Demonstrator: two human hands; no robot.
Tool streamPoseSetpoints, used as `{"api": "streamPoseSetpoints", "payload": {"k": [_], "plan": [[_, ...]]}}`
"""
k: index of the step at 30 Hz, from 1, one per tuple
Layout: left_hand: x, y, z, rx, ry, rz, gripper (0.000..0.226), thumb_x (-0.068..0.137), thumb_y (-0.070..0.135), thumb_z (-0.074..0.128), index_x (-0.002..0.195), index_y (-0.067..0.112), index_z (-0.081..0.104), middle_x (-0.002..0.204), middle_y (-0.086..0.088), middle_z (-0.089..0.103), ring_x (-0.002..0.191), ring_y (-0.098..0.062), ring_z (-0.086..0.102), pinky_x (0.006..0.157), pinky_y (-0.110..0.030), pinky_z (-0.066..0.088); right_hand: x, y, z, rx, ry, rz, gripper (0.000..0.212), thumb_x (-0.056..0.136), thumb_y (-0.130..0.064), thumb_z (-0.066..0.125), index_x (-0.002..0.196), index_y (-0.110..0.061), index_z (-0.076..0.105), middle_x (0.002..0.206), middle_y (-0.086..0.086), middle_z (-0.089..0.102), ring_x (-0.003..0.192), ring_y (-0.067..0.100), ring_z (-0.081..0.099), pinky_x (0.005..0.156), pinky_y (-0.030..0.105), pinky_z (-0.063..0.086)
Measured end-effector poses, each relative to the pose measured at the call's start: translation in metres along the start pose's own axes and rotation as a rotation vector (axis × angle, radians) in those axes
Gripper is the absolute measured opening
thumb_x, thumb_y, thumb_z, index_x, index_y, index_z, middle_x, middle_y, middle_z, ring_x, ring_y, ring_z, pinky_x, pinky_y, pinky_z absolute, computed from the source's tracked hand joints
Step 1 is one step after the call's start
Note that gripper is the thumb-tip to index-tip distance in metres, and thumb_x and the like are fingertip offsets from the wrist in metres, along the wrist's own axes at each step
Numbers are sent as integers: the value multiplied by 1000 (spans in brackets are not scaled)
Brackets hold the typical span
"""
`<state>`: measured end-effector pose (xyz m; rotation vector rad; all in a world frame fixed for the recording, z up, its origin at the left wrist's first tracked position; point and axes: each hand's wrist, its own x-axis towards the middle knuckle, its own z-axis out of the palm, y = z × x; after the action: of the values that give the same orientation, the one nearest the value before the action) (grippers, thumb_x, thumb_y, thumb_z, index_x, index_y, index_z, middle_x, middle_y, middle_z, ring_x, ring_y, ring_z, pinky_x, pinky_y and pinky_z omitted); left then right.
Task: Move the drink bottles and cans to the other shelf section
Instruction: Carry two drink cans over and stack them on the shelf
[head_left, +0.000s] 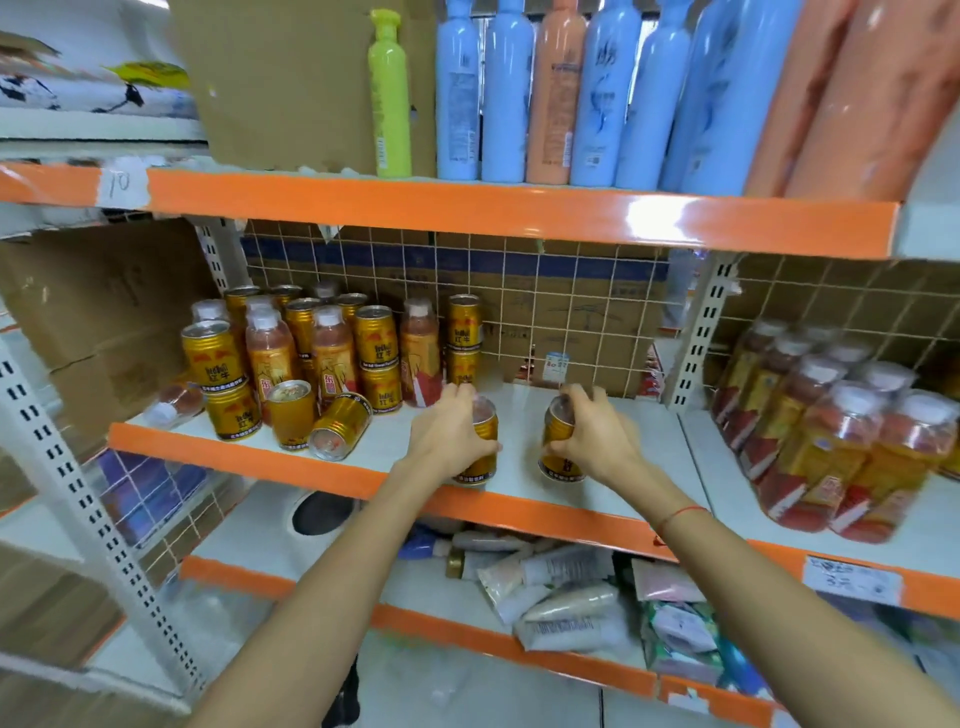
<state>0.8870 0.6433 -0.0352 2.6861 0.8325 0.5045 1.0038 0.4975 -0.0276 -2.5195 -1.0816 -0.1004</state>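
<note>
Nearest us, at the front edge of the middle shelf (291, 457), our left hand (447, 436) curls its fingers round a gold can (483, 447), and our right hand (592, 434) clamps round a second gold can (558, 452); both stand upright, just apart. Behind them the shelf board lies bare back to the wire grid (561, 312). Toward the left edge one can lies tipped (340, 428) beside a cluster of cans and red bottles (322, 348), the cans carrying Chinese characters we cannot read surely. Past the right upright (698, 332), red bottles (831, 431) crowd the neighbouring section. A tag on the upper rail reads "10" (120, 183).
</note>
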Motion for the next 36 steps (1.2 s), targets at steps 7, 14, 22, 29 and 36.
{"api": "streamPoseSetpoints", "payload": {"k": [7,14,22,29,36], "plan": [[-50,47,12,-206,-102,98,68,71,38,80,123,13,45,122,-11,46,111,-32,51,91,-41,45,-76,30,-26,28,66,208,66,72,-39,78,119,-9,43,122,10,48,109,34,53,80,39,43],[-84,122,30,-278,-189,215,76,70,38,81,131,14,42,128,-11,50,116,-29,50,92,-37,44,-147,89,-62,-28,89,326,75,73,-40,78,130,-10,39,127,13,45,112,35,52,85,41,47],[-121,255,63,-420,-246,336,63,63,35,85,112,16,50,104,2,54,97,-19,54,78,-31,46,-217,191,-124,68,189,482,62,63,-35,84,106,-14,46,109,9,58,96,32,60,75,40,52],[-150,381,107,-461,-235,396,64,62,32,85,112,13,48,108,-4,54,98,-20,53,80,-32,47,-268,299,-179,-9,194,494,64,68,-34,83,114,-12,45,118,10,53,105,32,56,75,37,46],[-154,458,130,-411,-189,388,59,65,35,84,101,11,44,103,-6,51,89,-18,46,68,-27,35,-283,366,-212,-14,202,493,73,70,-33,82,127,-11,42,128,11,48,111,32,54,82,38,47]]}}
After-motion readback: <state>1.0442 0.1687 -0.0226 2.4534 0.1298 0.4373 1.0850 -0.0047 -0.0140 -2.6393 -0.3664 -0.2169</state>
